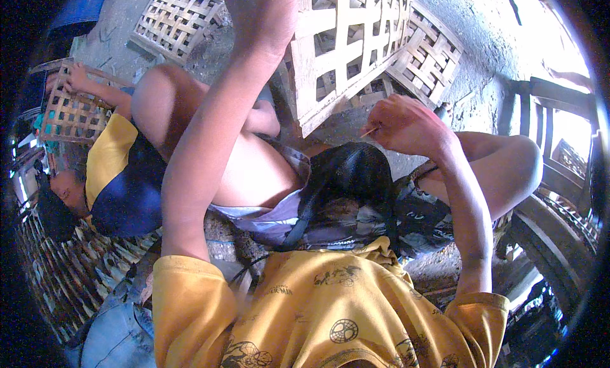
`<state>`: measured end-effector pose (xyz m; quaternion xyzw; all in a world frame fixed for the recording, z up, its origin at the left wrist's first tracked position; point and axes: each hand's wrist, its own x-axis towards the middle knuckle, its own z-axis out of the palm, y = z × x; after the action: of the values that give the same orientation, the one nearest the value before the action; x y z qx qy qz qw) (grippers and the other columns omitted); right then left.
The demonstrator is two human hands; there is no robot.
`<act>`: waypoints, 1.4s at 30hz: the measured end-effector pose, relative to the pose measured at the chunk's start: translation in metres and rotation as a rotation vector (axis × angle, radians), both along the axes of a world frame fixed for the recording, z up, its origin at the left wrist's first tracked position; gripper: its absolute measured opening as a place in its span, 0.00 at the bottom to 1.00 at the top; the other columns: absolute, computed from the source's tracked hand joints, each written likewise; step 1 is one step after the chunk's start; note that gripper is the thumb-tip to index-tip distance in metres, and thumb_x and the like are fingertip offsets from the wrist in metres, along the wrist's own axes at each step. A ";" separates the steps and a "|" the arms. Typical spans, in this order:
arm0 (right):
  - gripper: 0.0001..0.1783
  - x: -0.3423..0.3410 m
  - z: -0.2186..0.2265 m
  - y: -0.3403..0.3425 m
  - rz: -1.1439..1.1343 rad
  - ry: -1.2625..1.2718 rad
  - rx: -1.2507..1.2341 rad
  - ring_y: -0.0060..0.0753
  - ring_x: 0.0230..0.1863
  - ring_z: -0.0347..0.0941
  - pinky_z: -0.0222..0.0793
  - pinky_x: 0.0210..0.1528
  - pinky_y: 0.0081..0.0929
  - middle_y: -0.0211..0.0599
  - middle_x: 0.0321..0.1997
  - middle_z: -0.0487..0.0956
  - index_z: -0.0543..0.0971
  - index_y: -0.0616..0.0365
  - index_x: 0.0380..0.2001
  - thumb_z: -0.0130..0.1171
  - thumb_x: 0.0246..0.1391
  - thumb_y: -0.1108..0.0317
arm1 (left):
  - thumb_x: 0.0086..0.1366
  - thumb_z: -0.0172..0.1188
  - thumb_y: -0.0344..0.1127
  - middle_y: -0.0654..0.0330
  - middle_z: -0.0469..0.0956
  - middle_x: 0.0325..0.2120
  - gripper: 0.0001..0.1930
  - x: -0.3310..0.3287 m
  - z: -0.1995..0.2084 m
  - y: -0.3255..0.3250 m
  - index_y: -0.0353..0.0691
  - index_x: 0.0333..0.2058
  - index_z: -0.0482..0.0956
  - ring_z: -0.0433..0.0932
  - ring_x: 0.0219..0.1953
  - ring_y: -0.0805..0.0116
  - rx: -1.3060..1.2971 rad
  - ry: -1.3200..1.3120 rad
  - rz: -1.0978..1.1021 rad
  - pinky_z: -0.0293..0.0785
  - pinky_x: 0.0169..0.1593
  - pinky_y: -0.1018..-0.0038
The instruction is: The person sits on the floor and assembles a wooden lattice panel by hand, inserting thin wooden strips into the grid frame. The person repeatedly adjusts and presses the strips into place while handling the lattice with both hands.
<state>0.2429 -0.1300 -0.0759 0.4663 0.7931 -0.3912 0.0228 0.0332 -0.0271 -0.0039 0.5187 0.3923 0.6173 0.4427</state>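
The pale woven bamboo lattice basket [346,47] is gripped above by the left hand [264,12]; beside its lower edge, a thin bamboo sliver [370,132] is pinched in the raised right hand [406,123].

Daylight from upper right, glare blown out there; left side shadowed; fisheye rim dark, edges bent.

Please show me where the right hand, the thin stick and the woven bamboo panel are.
right hand [406,123], head view, back of the hand
thin stick [370,132], head view, its middle
woven bamboo panel [343,44], head view, a wide slat
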 end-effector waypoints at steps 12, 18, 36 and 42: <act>0.11 -0.009 0.000 0.009 -0.095 0.221 0.266 0.59 0.41 0.76 0.70 0.45 0.50 0.52 0.36 0.78 0.74 0.61 0.44 0.48 0.71 0.65 | 0.72 0.60 0.40 0.51 0.86 0.41 0.16 -0.002 -0.008 0.007 0.31 0.45 0.84 0.86 0.39 0.63 -0.027 -0.062 -0.034 0.85 0.47 0.67; 0.10 -0.019 0.009 0.014 -0.112 0.232 0.296 0.57 0.40 0.77 0.71 0.44 0.48 0.50 0.37 0.77 0.75 0.64 0.43 0.49 0.70 0.68 | 0.73 0.59 0.39 0.52 0.86 0.40 0.15 0.002 0.000 0.005 0.32 0.44 0.84 0.86 0.39 0.66 -0.087 0.001 0.030 0.86 0.46 0.68; 0.08 -0.025 0.004 0.012 -0.091 0.293 0.313 0.56 0.39 0.77 0.72 0.41 0.46 0.48 0.37 0.76 0.76 0.63 0.42 0.52 0.69 0.69 | 0.71 0.60 0.36 0.52 0.86 0.38 0.13 0.000 -0.004 0.005 0.32 0.43 0.84 0.86 0.37 0.67 -0.025 -0.034 -0.005 0.87 0.43 0.70; 0.08 -0.028 0.008 0.011 -0.137 0.373 0.167 0.46 0.39 0.78 0.73 0.44 0.37 0.46 0.38 0.79 0.77 0.65 0.42 0.53 0.69 0.70 | 0.72 0.59 0.37 0.54 0.87 0.38 0.12 0.000 -0.007 0.005 0.35 0.42 0.85 0.86 0.36 0.69 -0.012 -0.026 -0.020 0.87 0.43 0.70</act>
<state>0.2147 -0.1192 -0.0677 0.4388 0.7797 -0.4044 -0.1898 0.0328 -0.0218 -0.0104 0.5118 0.3850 0.6174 0.4568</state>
